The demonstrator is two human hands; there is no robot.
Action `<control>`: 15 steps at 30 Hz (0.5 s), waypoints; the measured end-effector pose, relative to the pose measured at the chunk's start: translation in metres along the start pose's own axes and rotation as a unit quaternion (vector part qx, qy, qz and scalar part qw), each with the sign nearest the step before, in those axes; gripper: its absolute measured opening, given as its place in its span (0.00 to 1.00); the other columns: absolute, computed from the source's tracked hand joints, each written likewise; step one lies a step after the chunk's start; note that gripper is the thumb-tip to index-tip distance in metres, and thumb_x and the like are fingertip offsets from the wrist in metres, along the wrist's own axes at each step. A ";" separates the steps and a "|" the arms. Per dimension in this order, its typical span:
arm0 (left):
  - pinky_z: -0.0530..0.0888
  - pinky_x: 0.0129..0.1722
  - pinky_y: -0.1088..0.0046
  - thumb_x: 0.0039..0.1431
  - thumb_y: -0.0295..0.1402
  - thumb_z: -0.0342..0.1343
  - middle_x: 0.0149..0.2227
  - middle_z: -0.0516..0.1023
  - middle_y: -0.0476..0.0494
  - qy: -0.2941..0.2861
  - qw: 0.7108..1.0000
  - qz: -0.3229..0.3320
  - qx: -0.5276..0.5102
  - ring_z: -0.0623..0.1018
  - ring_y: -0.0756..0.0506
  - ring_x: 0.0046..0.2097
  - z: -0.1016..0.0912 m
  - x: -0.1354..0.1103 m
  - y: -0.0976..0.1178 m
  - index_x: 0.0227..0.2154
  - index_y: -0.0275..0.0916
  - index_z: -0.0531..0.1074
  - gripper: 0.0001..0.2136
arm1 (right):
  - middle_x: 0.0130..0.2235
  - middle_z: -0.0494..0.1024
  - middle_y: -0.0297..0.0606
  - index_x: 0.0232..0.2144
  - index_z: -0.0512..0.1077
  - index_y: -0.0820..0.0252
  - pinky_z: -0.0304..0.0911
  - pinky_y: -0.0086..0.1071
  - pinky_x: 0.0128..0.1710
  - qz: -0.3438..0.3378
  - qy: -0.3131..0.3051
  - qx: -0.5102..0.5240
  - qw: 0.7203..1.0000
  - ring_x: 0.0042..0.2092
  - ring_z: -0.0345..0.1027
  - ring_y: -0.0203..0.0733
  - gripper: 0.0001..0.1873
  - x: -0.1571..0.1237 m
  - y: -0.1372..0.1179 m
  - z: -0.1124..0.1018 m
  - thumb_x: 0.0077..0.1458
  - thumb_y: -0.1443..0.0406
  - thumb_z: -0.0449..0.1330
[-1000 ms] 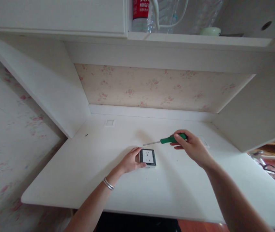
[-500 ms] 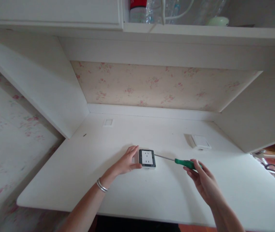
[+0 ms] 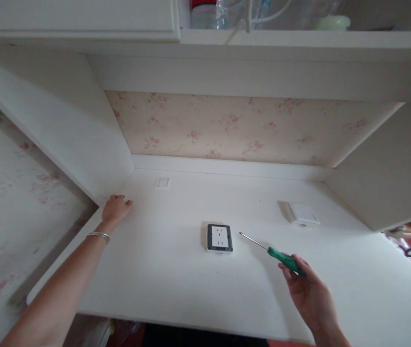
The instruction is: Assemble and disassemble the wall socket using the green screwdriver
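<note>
My left hand (image 3: 116,209) is at the far left of the white desktop, by the foot of the side panel. Its thumb stands apart from the bent fingers, whose tips are partly hidden. The hand covers the spot where a small dark, thin piece lay. In my right hand (image 3: 308,284) is a screwdriver (image 3: 286,261) with a green handle. Its metal shaft points left, the tip just off the desk socket's right side. The wall socket (image 3: 219,237), with a white face and dark frame, lies face up on its own, touched by neither hand.
A white box-like fitting (image 3: 302,213) sits at the back right of the desktop (image 3: 176,284). A flat white square frame (image 3: 162,183) lies at the back left. Side panels bound the desk, and a shelf (image 3: 299,38) with bottles and a white cable hangs above.
My left hand has let go of the socket and moved far left, over the small dark piece. My right hand has drawn the screwdriver back from the socket, slightly right and down.
</note>
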State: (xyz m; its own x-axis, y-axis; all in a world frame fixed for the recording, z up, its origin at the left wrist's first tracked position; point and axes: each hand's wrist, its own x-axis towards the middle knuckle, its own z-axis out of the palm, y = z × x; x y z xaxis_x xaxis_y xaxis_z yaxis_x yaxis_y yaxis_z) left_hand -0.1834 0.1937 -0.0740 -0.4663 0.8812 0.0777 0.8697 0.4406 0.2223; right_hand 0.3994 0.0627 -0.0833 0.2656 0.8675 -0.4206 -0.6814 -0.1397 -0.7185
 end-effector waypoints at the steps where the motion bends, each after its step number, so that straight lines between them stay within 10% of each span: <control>1: 0.70 0.47 0.56 0.54 0.41 0.48 0.48 0.71 0.25 -0.008 1.000 0.001 0.016 0.73 0.32 0.48 0.001 0.002 -0.003 0.43 0.28 0.73 0.22 | 0.32 0.80 0.32 0.29 0.77 0.58 0.73 0.23 0.31 -0.001 0.001 0.000 1.000 0.32 0.76 0.39 0.11 -0.002 -0.001 0.000 0.39 0.67 0.69; 15: 0.71 0.36 0.66 0.61 0.34 0.41 0.38 0.78 0.34 0.013 0.995 0.064 0.076 0.77 0.37 0.40 0.011 -0.019 0.023 0.43 0.34 0.71 0.16 | 0.32 0.80 0.30 0.29 0.77 0.57 0.73 0.23 0.30 -0.007 0.021 -0.004 1.000 0.31 0.76 0.38 0.08 -0.007 -0.008 -0.018 0.42 0.67 0.69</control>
State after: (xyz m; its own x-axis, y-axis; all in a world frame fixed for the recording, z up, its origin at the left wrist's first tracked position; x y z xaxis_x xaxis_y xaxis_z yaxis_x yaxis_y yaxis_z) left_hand -0.1528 0.1885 -0.0811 -0.3524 0.9278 0.1221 0.9357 0.3476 0.0600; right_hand 0.4154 0.0488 -0.0847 0.3039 0.8482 -0.4338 -0.6718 -0.1320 -0.7289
